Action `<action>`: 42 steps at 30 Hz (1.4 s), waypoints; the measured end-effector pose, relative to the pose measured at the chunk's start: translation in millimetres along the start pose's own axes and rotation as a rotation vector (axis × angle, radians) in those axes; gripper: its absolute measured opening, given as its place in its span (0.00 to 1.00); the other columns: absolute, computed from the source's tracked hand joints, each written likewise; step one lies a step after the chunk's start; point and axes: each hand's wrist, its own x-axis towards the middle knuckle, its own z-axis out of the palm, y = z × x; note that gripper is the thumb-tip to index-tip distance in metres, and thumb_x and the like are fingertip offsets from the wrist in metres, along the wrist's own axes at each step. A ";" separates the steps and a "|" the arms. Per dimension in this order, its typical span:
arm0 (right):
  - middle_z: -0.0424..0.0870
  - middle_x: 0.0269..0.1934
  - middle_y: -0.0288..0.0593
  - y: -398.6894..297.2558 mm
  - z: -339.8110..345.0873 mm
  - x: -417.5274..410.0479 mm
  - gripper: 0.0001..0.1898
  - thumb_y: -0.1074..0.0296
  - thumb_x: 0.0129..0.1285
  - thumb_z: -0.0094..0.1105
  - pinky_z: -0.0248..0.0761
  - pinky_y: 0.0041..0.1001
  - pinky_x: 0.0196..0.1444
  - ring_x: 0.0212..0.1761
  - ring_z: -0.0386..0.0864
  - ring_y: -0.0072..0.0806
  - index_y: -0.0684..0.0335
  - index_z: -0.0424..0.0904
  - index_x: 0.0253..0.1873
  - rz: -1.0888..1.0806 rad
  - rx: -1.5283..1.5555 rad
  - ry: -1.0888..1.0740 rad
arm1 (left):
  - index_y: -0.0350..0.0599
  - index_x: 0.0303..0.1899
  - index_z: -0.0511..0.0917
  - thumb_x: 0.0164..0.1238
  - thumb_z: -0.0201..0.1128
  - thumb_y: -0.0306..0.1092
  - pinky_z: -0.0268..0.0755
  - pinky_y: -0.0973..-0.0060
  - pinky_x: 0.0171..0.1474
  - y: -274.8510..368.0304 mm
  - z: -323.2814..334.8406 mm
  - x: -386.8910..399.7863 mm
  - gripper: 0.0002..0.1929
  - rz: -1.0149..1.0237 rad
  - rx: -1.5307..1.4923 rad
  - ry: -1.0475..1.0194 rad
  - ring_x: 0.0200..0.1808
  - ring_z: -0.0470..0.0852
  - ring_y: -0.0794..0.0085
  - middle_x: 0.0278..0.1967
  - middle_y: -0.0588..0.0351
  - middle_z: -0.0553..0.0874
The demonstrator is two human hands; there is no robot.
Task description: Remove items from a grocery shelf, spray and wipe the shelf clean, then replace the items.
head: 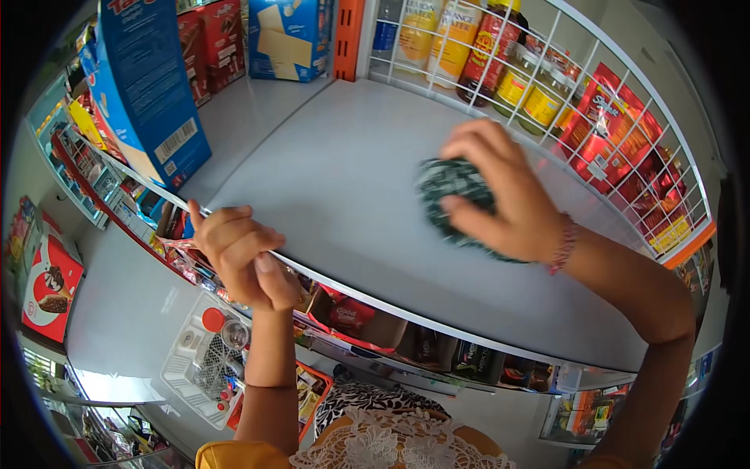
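Note:
My right hand (504, 193), with a woven band at its wrist, presses a bunched dark green and white patterned cloth (457, 187) onto a grey metal shelf (351, 170). The cloth and fingers are slightly blurred. At the shelf's front edge, my left hand (243, 252) hovers or rests with curled fingers; whether it touches the edge I cannot tell. Nothing shows in it.
Blue boxes (152, 99) and red boxes (217, 47) stand at the left. Behind a white wire divider (551, 64) are bottles, jars and a red pouch (612, 126). Snack boxes (357, 316) fill the shelf below. A white plastic basket (176, 375) stands on the floor.

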 end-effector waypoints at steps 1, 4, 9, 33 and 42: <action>0.67 0.44 0.46 -10.8 12.6 17.7 0.17 0.67 0.48 0.60 0.59 0.32 0.53 0.49 0.67 0.38 0.63 0.68 0.43 -0.080 0.056 0.011 | 0.45 0.25 0.71 0.54 0.46 0.34 0.49 0.53 0.64 -0.5 1.4 0.3 0.07 0.000 0.005 0.027 0.34 0.74 0.64 0.21 0.57 0.73; 0.69 0.41 0.42 -30.7 39.9 64.6 0.15 0.63 0.51 0.63 0.61 0.30 0.51 0.46 0.69 0.34 0.62 0.71 0.41 -0.252 0.233 0.036 | 0.47 0.22 0.71 0.52 0.46 0.34 0.47 0.53 0.65 -1.1 3.8 -1.0 0.07 -0.015 -0.018 0.076 0.34 0.73 0.65 0.20 0.59 0.72; 0.71 0.43 0.45 26.7 92.0 139.0 0.14 0.64 0.55 0.62 0.66 0.29 0.50 0.46 0.72 0.39 0.62 0.74 0.43 -0.134 0.157 0.185 | 0.49 0.24 0.73 0.53 0.47 0.34 0.39 0.55 0.68 -1.2 9.8 -3.2 0.06 -0.016 -0.080 0.073 0.36 0.75 0.66 0.22 0.60 0.74; 0.70 0.39 0.38 -70.1 84.4 111.4 0.12 0.60 0.54 0.58 0.60 0.33 0.46 0.44 0.69 0.34 0.58 0.73 0.42 -0.162 0.150 0.188 | 0.60 0.24 0.74 0.58 0.47 0.41 0.40 0.60 0.69 -11.9 7.1 -14.6 0.09 -0.017 -0.073 0.018 0.39 0.73 0.71 0.26 0.67 0.74; 0.71 0.42 0.44 25.7 52.9 85.7 0.13 0.67 0.56 0.60 0.63 0.28 0.51 0.47 0.71 0.34 0.65 0.72 0.45 -0.080 0.141 0.060 | 0.66 0.21 0.76 0.64 0.46 0.44 0.41 0.64 0.70 -15.6 24.5 -21.4 0.14 0.027 -0.132 0.268 0.41 0.72 0.75 0.32 0.63 0.63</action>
